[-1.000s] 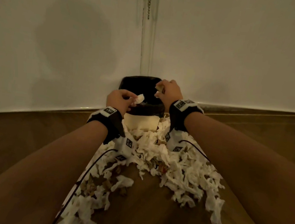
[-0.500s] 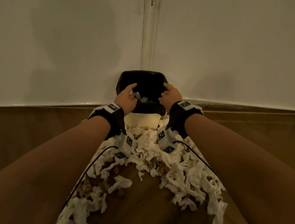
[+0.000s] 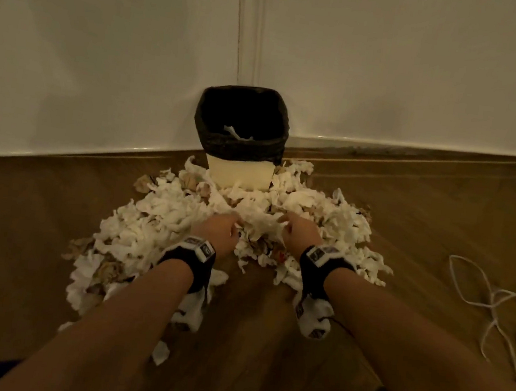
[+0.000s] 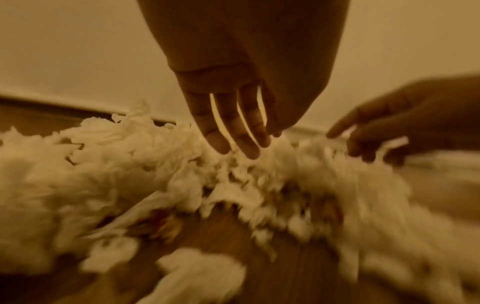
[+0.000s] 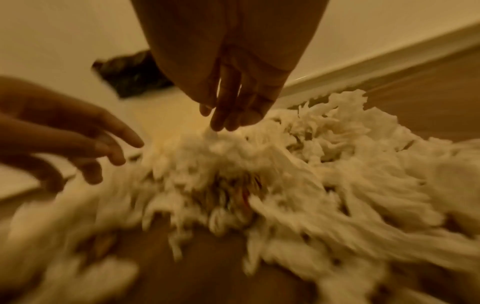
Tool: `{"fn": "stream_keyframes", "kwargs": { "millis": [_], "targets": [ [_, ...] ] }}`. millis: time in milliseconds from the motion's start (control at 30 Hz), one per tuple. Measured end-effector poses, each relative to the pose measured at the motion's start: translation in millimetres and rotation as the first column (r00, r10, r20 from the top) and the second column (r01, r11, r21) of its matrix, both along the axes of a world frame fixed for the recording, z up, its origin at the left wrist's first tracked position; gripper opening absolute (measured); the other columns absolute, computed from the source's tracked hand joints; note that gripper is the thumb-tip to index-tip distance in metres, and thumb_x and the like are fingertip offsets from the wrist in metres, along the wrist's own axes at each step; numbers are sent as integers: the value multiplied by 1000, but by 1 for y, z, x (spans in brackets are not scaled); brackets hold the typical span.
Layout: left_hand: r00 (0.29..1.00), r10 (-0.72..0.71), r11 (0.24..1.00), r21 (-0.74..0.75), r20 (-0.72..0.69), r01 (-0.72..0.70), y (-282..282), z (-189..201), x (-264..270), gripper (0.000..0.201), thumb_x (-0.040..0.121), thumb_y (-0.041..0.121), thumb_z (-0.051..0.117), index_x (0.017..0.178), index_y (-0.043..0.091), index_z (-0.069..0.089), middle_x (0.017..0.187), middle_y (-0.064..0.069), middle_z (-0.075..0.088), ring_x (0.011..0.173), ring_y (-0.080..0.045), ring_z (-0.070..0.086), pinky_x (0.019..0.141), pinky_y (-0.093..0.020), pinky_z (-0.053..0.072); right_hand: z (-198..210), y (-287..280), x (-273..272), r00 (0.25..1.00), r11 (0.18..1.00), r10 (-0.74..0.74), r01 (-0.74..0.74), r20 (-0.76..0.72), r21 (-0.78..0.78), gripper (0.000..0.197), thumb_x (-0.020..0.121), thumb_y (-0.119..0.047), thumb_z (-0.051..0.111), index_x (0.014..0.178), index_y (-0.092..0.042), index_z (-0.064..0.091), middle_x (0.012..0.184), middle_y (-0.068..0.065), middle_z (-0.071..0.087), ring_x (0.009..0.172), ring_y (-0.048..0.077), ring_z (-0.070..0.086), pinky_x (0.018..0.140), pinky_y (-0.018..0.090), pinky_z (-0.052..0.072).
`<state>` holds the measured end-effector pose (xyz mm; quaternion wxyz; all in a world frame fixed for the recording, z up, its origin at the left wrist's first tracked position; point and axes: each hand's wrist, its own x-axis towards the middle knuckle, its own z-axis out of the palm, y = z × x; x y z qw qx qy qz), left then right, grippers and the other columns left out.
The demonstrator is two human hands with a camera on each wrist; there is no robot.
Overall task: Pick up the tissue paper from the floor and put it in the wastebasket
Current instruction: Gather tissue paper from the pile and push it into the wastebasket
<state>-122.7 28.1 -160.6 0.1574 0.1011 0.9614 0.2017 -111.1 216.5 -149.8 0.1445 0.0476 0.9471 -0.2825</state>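
A wide pile of torn white tissue paper (image 3: pixel 182 218) lies on the wood floor in front of the wastebasket (image 3: pixel 236 173), a cream bin with a black liner standing in the wall corner. A few white scraps (image 3: pixel 235 133) lie inside it. Both hands are down at the middle of the pile, close together. My left hand (image 3: pixel 236 225) has straight, slightly spread fingers (image 4: pixel 221 144) whose tips touch the tissue (image 4: pixel 130 148). My right hand (image 3: pixel 284 223) points its fingers (image 5: pixel 221 121) down, held together, onto the tissue (image 5: pixel 259 156). Neither hand visibly holds a piece.
A white cord (image 3: pixel 496 306) lies looped on the floor at the right. White walls and a baseboard (image 3: pixel 418 150) close off the back. Bare wood floor (image 3: pixel 248 340) shows between my forearms. Brownish scraps (image 3: pixel 263 248) are mixed into the pile.
Both hands held tissue pieces at the wastebasket rim, then came back and down to the pile without them. The head view has pulled away from the bin.
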Motion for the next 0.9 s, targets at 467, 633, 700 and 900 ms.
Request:
{"fn": "stream_keyframes", "kwargs": {
  "millis": [467,633,700,900],
  "targets": [
    [942,-122,906,-352,312,234,-7,-70,64,59,88,34,59,139,31,30,148,-11,13,134,-41,18,101,-47,39,-53,-48,36,816,815,503,-558,284,160,39,94,-13,41,133,-12,47,133,13,43,123,32,42,100,39,37],
    [929,-86,886,-399,359,236,-15,-84,67,38,95,20,47,132,19,41,140,-16,22,128,-46,29,104,-47,38,-72,-51,31,801,772,525,-590,287,236,41,95,-18,45,136,-20,43,146,7,27,133,35,26,105,47,35],
    [928,-92,894,-379,362,237,-21,-87,66,39,95,21,47,132,16,42,136,-17,30,124,-41,38,101,-43,41,-78,-50,29,789,741,540,-611,293,279,41,94,-17,46,135,-22,43,150,5,20,136,37,19,105,51,35],
    [962,22,983,-180,273,28,-32,-85,58,27,87,24,58,111,12,53,118,-12,54,108,-29,52,84,-32,41,-88,-52,27,754,653,586,-656,297,378,45,92,-12,49,136,-20,43,151,7,18,136,38,16,100,54,39]
  ]
}}
